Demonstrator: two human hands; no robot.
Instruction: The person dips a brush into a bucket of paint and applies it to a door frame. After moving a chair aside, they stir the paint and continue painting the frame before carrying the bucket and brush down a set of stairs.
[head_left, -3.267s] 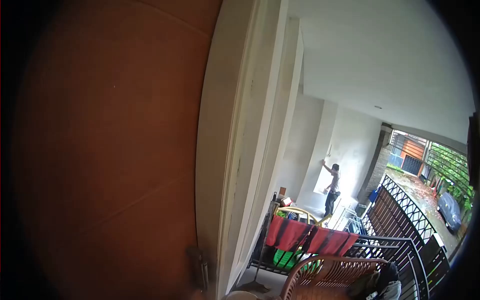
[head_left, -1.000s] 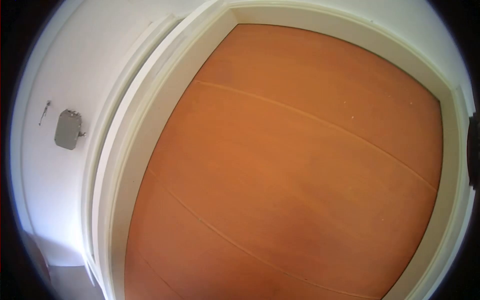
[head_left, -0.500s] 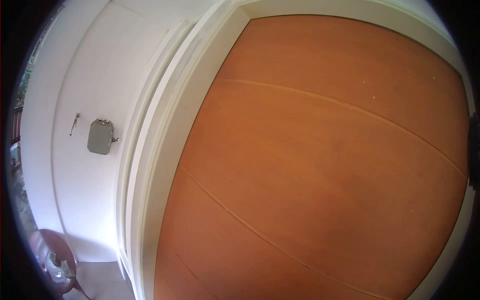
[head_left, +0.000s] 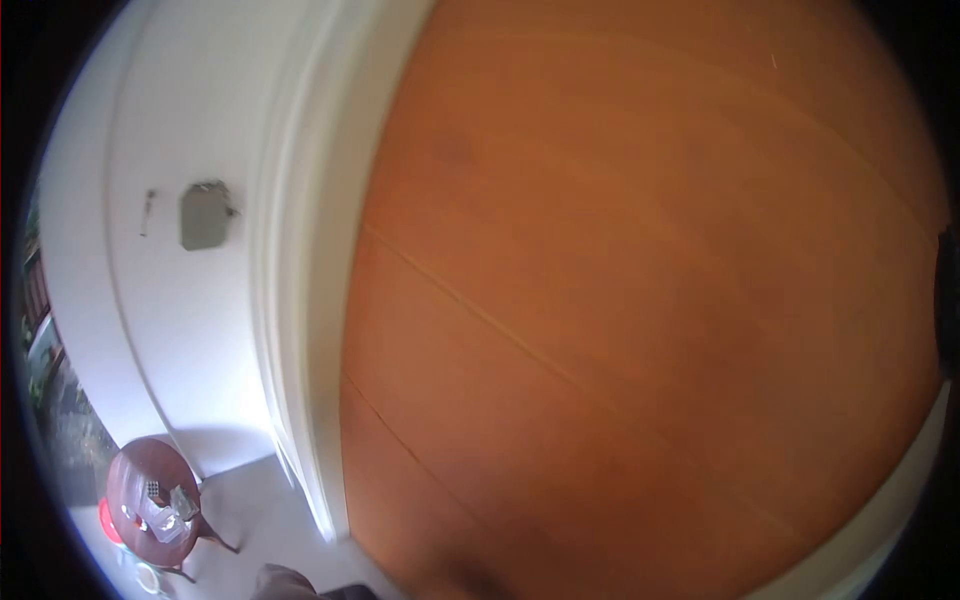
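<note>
A large orange-brown wooden door (head_left: 640, 300) fills most of the view, shut in its white frame (head_left: 300, 300). Thin grooves run across its panel. Neither of my hands shows in the frame. At the bottom edge a small piece of dark cloth (head_left: 285, 583), perhaps a sleeve or garment, pokes in; I cannot tell what it belongs to.
Left of the door is a white wall (head_left: 160, 330) with a grey square plate (head_left: 205, 216) fixed to it. Low at the left stands a small round reddish table (head_left: 150, 505) with small items on it, on a grey floor (head_left: 260, 520).
The view has tilted down and left. The door now fills more of the frame, and the round table and floor have come further into sight.
</note>
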